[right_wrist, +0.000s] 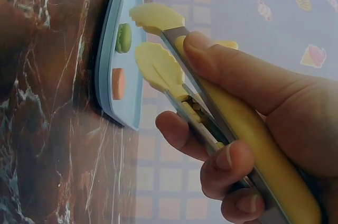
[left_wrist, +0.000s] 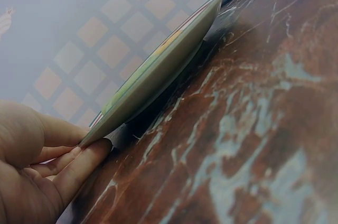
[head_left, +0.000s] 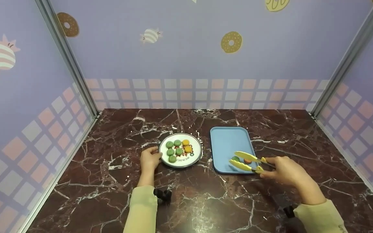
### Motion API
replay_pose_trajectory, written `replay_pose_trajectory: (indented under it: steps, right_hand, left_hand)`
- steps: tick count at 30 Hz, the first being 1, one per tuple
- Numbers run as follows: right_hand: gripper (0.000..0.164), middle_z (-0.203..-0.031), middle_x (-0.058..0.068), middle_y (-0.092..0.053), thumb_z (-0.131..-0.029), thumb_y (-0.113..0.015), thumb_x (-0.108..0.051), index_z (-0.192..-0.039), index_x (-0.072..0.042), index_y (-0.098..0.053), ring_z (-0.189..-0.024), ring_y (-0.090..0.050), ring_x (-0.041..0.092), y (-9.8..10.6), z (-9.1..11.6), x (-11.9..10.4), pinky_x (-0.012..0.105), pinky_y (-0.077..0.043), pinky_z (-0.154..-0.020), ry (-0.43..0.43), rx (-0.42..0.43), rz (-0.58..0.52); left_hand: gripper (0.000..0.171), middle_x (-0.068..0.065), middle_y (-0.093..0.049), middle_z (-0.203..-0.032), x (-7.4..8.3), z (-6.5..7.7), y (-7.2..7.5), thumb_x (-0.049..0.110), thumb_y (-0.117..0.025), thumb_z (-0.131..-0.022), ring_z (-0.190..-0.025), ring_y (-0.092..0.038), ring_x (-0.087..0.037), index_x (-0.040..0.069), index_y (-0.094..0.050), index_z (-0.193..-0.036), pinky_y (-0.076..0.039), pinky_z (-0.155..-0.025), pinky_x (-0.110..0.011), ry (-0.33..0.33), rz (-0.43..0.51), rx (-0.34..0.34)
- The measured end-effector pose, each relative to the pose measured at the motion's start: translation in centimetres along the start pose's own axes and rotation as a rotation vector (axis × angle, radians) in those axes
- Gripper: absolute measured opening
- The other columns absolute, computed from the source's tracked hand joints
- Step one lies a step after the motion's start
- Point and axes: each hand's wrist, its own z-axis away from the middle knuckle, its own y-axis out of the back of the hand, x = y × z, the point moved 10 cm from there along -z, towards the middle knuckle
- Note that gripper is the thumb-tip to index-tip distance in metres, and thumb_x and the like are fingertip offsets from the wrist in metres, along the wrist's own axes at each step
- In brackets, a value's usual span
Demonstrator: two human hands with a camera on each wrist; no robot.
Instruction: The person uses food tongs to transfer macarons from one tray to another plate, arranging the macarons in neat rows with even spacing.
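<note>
My left hand (head_left: 150, 160) pinches the near-left rim of a round white plate (head_left: 197, 147). In the left wrist view, thumb and fingers grip the edge of the plate (left_wrist: 163, 71), seen side-on. Several green macarons (head_left: 179, 151) and two yellow-orange macarons (head_left: 188, 149) lie on it. Yellow-tipped tongs (head_left: 242, 166) are held in my right hand (head_left: 288, 171), over the near end of a blue tray (head_left: 230, 139). A green macaron (right_wrist: 123, 38) and an orange macaron (right_wrist: 118, 83) lie in that tray. The tong tips stand apart with nothing between them in the right wrist view.
The dark red marbled table (head_left: 193, 191) carries the plate on the left and the tray on the right. Lilac panels (head_left: 186, 58) with sweets printed on them enclose the back and both sides, joined by metal corner posts (head_left: 73, 61).
</note>
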Motion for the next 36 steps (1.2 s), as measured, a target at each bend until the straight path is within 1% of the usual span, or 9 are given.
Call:
replay_pose_trajectory:
  steps: [6,11,16,19,25,31,33,36]
  right_hand:
    - [0.058,-0.077,-0.001,-0.067,-0.086,-0.083,-0.034,-0.131,0.0,-0.068,-0.059,-0.05,0.013,-0.18,-0.01,0.24,0.028,-0.039,-0.054,-0.003,-0.006,0.009]
    - [0.055,-0.076,-0.002,-0.066,-0.086,-0.083,-0.033,-0.128,0.0,-0.07,-0.059,-0.05,0.013,-0.31,-0.03,0.35,0.028,-0.039,-0.054,-0.005,-0.01,0.01]
    - [0.059,-0.089,0.004,-0.074,-0.086,-0.083,-0.034,-0.131,0.001,-0.068,-0.062,-0.052,0.013,-0.49,-0.03,0.49,0.029,-0.04,-0.055,-0.015,-0.021,0.018]
    - [0.061,-0.095,0.007,-0.075,-0.087,-0.082,-0.035,-0.134,0.001,-0.066,-0.063,-0.053,0.013,-0.56,-0.01,0.58,0.029,-0.04,-0.056,-0.023,-0.025,0.023]
    - [0.061,-0.096,0.008,-0.075,-0.087,-0.082,-0.034,-0.135,0.0,-0.066,-0.063,-0.052,0.014,-0.68,0.0,0.82,0.029,-0.038,-0.055,-0.033,-0.029,0.023]
    - [0.059,-0.091,0.005,-0.074,-0.087,-0.082,-0.034,-0.134,-0.001,-0.067,-0.062,-0.051,0.014,-0.61,-0.03,0.72,0.029,-0.038,-0.055,-0.023,-0.022,0.025]
    - [0.06,-0.093,0.006,-0.075,-0.087,-0.082,-0.034,-0.134,0.0,-0.067,-0.062,-0.051,0.013,-0.62,-0.03,0.73,0.029,-0.038,-0.055,-0.026,-0.025,0.023]
    - [0.061,-0.101,0.012,-0.077,-0.086,-0.083,-0.035,-0.134,0.001,-0.066,-0.064,-0.053,0.014,-0.59,-0.02,0.72,0.03,-0.04,-0.057,-0.028,-0.027,0.026]
  left_hand:
    - [0.039,-0.032,-0.067,-0.125,0.0,-0.05,0.07,-0.003,-0.067,-0.09,-0.094,-0.072,-0.028,-0.011,-0.066,-0.128,-0.066,-0.069,-0.03,-0.009,0.005,0.01]
    - [0.038,-0.032,-0.067,-0.126,-0.12,-0.03,0.03,-0.002,-0.067,-0.091,-0.091,-0.072,-0.028,-0.011,-0.066,-0.128,-0.066,-0.07,-0.03,-0.003,-0.004,0.007]
    - [0.038,-0.032,-0.066,-0.128,-0.16,0.03,0.03,-0.001,-0.067,-0.092,-0.097,-0.073,-0.033,-0.009,-0.066,-0.13,-0.066,-0.072,-0.031,0.009,-0.021,-0.001]
    - [0.038,-0.031,-0.066,-0.128,-0.15,0.1,-0.05,-0.001,-0.067,-0.094,-0.101,-0.072,-0.035,-0.009,-0.065,-0.131,-0.066,-0.073,-0.031,0.019,-0.019,-0.013]
    - [0.038,-0.031,-0.066,-0.127,-0.12,0.05,-0.03,-0.001,-0.066,-0.094,-0.097,-0.072,-0.033,-0.009,-0.065,-0.131,-0.066,-0.071,-0.03,0.015,-0.02,-0.01]
    - [0.038,-0.032,-0.067,-0.125,-0.07,-0.01,0.01,-0.002,-0.067,-0.092,-0.09,-0.071,-0.027,-0.01,-0.065,-0.129,-0.065,-0.068,-0.028,0.005,-0.017,-0.002]
    - [0.038,-0.032,-0.067,-0.125,-0.09,-0.02,0.01,-0.002,-0.067,-0.092,-0.088,-0.071,-0.026,-0.011,-0.065,-0.129,-0.065,-0.067,-0.028,0.005,-0.013,-0.002]
    - [0.038,-0.032,-0.066,-0.125,-0.1,0.01,0.01,-0.002,-0.067,-0.092,-0.09,-0.071,-0.027,-0.01,-0.065,-0.129,-0.065,-0.068,-0.028,0.009,-0.012,-0.004]
